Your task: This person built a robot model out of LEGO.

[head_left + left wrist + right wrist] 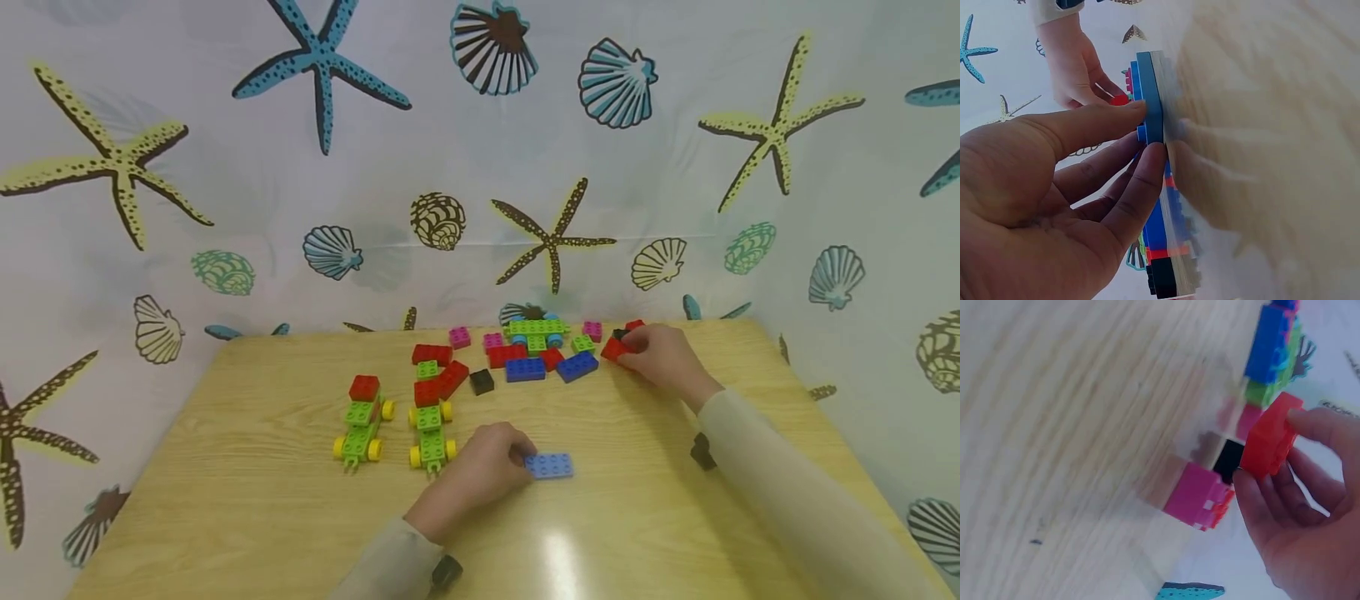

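Observation:
My left hand (489, 461) pinches one end of a light blue toy building brick (553, 466) at the middle of the table. In the left wrist view the thumb lies on the studded side of this brick (1152, 94) and a fingertip is at its lower end. Farther back on the right, my right hand (666, 360) grips a red brick (612, 348) between thumb and fingers. The right wrist view shows that red brick (1267, 440) tilted, close beside a black brick (1230, 460) and a magenta brick (1191, 492).
Two green wheeled toy bases (432, 442) with yellow wheels stand left of centre; a red brick (364, 387) tops the other one. Along the back lie blue bricks (526, 369), red bricks (442, 385), a black brick (482, 382) and a green base (537, 327) with blue wheels. Behind hangs a patterned cloth (465, 167).

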`<state>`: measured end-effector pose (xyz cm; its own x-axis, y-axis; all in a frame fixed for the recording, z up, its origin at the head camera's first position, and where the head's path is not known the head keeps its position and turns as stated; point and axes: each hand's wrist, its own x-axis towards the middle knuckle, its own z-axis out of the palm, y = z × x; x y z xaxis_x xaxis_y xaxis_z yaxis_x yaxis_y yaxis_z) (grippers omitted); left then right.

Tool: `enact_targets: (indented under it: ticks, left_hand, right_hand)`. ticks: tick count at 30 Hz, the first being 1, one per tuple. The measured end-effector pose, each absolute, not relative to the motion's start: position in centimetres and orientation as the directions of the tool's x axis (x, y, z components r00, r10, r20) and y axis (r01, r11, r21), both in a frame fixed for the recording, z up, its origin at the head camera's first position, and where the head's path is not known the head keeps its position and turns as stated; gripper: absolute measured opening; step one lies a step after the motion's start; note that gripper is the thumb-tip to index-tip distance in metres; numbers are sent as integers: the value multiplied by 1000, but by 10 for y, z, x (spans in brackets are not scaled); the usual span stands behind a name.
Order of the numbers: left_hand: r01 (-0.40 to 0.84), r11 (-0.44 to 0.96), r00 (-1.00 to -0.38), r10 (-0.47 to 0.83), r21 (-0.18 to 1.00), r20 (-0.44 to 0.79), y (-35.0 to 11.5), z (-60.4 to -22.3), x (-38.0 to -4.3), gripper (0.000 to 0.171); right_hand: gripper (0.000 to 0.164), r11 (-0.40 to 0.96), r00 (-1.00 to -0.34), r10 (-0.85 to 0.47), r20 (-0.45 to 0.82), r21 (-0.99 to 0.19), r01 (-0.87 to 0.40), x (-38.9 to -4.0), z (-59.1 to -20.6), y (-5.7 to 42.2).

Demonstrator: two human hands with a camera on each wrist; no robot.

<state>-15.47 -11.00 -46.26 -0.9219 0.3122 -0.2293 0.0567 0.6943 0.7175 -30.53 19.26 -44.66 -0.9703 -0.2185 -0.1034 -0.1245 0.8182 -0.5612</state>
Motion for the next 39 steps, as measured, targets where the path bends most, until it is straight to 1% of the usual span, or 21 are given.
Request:
enact_targets:
  ticks: [3, 6, 11, 21, 26, 31, 35, 39]
  left_hand:
    - [54, 692, -921, 314, 720, -232, -110, -463, -154, 28]
    - [40, 695, -919, 308, 718, -247, -111, -465, -155, 28]
    - [38, 690, -917, 311, 723, -249, -111, -468, -156, 29]
    - [49, 680, -917, 321, 732, -236, -111, -465, -154, 28]
    - [55, 681, -917, 324, 730, -233, -111, -464, -155, 27]
    - [51, 683, -916, 322, 729, -238, -112, -465, -156, 27]
    - [54, 684, -917, 323, 728, -235, -112, -465, -156, 26]
    - [67, 682, -918, 329, 728, -223, -112, -467, -157, 25]
  right_hand:
    - [42, 796, -962, -252, -106, -589, -143, -292, -443, 189]
    - [41, 759, -943, -314, -111, -626, -179, -278, -443, 186]
    - [39, 698, -889, -440, -128, -671, -249, -255, -448, 182]
    - [31, 630, -805, -574, -152, -710, -315, -220, -459, 171]
    - [29, 599, -779, -609, -146, -729, -331, -210, -461, 163]
    - [29, 588, -771, -618, -154, -742, -323, -202, -460, 157]
    - [30, 582, -765, -629, -143, -739, -340, -198, -460, 152]
    - [28, 589, -760, -633, -146, -728, -350, -197, -461, 152]
